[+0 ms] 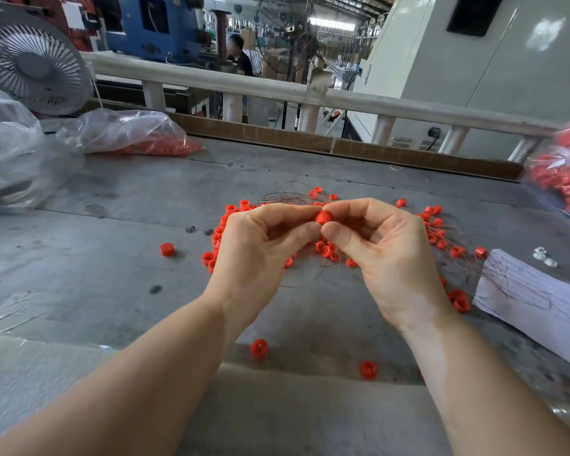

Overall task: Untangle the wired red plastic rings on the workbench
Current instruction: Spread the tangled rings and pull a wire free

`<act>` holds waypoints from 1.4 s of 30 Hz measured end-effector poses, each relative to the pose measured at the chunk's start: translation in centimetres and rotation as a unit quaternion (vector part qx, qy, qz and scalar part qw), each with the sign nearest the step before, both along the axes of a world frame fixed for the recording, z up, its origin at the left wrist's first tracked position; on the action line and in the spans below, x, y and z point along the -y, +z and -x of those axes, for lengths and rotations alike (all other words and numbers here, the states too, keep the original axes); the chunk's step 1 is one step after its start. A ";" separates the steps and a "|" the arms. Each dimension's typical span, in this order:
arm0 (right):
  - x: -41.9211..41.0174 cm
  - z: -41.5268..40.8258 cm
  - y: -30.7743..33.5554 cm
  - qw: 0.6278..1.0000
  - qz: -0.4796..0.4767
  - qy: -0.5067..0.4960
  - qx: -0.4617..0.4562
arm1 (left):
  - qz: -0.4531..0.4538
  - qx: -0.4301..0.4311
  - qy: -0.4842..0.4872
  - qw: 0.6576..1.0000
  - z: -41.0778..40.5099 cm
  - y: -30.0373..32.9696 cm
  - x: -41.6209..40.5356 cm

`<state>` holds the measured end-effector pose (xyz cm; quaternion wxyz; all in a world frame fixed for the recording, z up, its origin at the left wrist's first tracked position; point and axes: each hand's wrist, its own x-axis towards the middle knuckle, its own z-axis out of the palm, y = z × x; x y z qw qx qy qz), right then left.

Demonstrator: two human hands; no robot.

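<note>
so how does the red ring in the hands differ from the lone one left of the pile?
The held ring is pinched above the workbench by the left hand and right hand; the lone ring rests untouched on the surface, apart from the pile. Both are red plastic.

head cam | looks forward and down | close over workbench [145, 199] | single view

Bare desk [139, 192] open near left and far centre; tangled ring heap [323, 248] blocks the middle, plastic bags [129, 133] crowd far left, paper sheet [533, 297] and red-filled bag [563, 179] close the right.
</note>
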<state>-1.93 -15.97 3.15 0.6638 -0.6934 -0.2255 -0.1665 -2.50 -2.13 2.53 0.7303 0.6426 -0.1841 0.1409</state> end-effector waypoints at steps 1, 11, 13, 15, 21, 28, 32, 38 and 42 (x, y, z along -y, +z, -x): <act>0.0 0.0 0.0 1.000 -0.011 0.012 -0.002 | 0.007 0.005 -0.003 1.000 0.1 0.1 0.0; 0.3 0.2 0.4 0.999 -0.031 0.022 0.015 | -0.008 0.059 0.002 0.998 0.2 0.1 0.1; 0.3 0.3 0.6 0.999 -0.024 0.022 0.028 | -0.013 0.064 0.002 0.998 0.1 0.1 0.0; 0.3 0.4 0.7 0.999 -0.013 0.023 0.040 | -0.023 0.072 0.004 0.997 0.1 0.1 -0.1; 0.4 0.6 0.8 0.998 0.010 0.024 0.059 | -0.028 0.079 -0.004 0.996 0.1 0.1 -0.2; 0.5 0.8 0.9 0.997 0.038 0.013 0.070 | -0.042 0.090 -0.002 0.995 0.0 0.1 -0.3; 0.1 0.9 0.8 0.999 0.016 0.015 0.033 | -0.051 0.097 0.018 0.994 0.0 0.0 0.0; 0.3 0.7 0.9 0.999 -0.023 0.008 0.028 | -0.062 0.077 -0.007 0.995 0.2 0.0 -0.2; 0.4 0.6 0.8 1.000 -0.001 -0.021 0.023 | -0.051 0.045 -0.038 0.997 0.2 0.1 -0.3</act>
